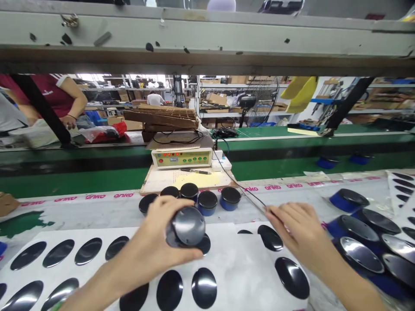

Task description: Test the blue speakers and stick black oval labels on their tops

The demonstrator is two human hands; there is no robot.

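Observation:
My left hand (152, 246) is wrapped round a round dark container (188, 226), its flat, shiny face tilted toward the camera. My right hand (298, 224) pinches a thin tool (256, 201) with a dark cable running back from it to the white sockets. Under both hands lie white sheets (233, 268) bearing black oval discs (204, 287). Just beyond my left hand, several black-topped blue containers (207, 203) stand together.
More blue containers (358, 255) crowd the right side. Behind the work surface are a control box (183, 158) and a green conveyor (266, 162) carrying two containers. A shelf beam (207, 34) crosses overhead. A person (55, 97) is at the back left.

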